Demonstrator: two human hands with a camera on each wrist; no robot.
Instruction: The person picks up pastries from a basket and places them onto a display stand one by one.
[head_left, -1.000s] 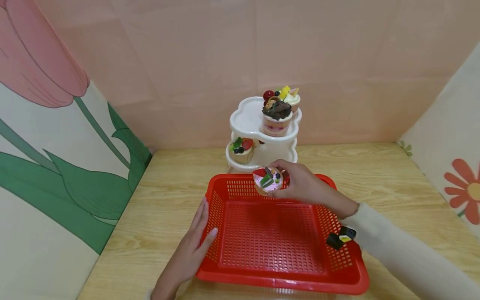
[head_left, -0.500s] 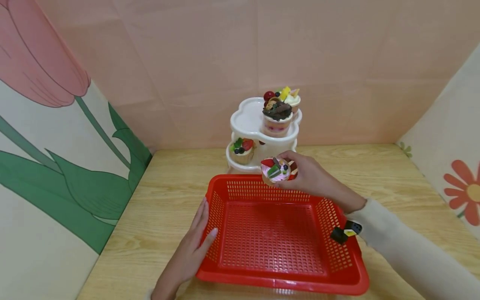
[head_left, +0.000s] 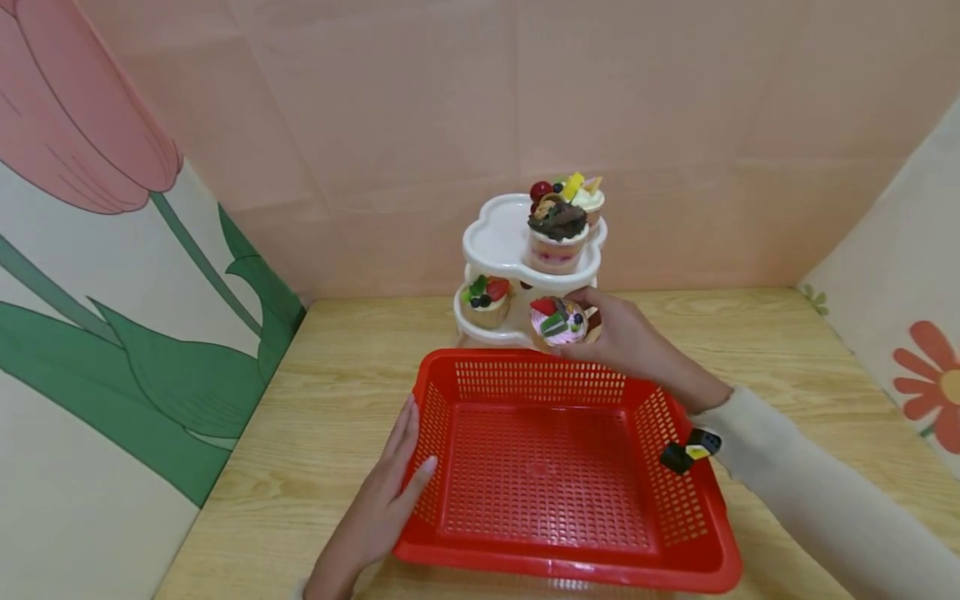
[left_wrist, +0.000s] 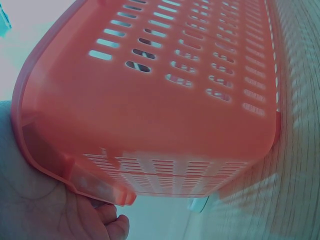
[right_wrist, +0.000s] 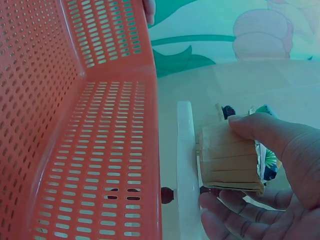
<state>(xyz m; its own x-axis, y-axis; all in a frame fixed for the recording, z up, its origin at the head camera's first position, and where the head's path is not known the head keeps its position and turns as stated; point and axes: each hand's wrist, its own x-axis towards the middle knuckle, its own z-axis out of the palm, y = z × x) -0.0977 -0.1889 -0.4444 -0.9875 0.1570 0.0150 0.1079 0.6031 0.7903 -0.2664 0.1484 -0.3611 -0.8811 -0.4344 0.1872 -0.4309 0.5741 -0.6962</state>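
Observation:
My right hand [head_left: 626, 337] grips a toy cupcake [head_left: 558, 323] with pink cream, a strawberry slice and a green piece on top. The cupcake is upright at the front right of the lower tier of a white two-tier stand [head_left: 498, 237]. In the right wrist view, its ribbed paper-coloured cup [right_wrist: 230, 156] is close to the tier's edge [right_wrist: 185, 165]; contact cannot be told. My left hand [head_left: 382, 487] holds the left rim of a red plastic basket [head_left: 540, 467], its thumb over the rim and its fingers along the outer side.
A chocolate-topped dessert cup [head_left: 557, 237] and a fruit-topped one [head_left: 588, 200] stand on the upper tier, with cherries beside them. A berry cupcake [head_left: 486, 304] sits on the lower tier at left. The basket stands right in front of the stand on the wooden table [head_left: 330, 367].
My right hand has carried the pink cupcake away from over the basket, back and slightly right to the stand's lower tier. The left hand and the basket have stayed in place.

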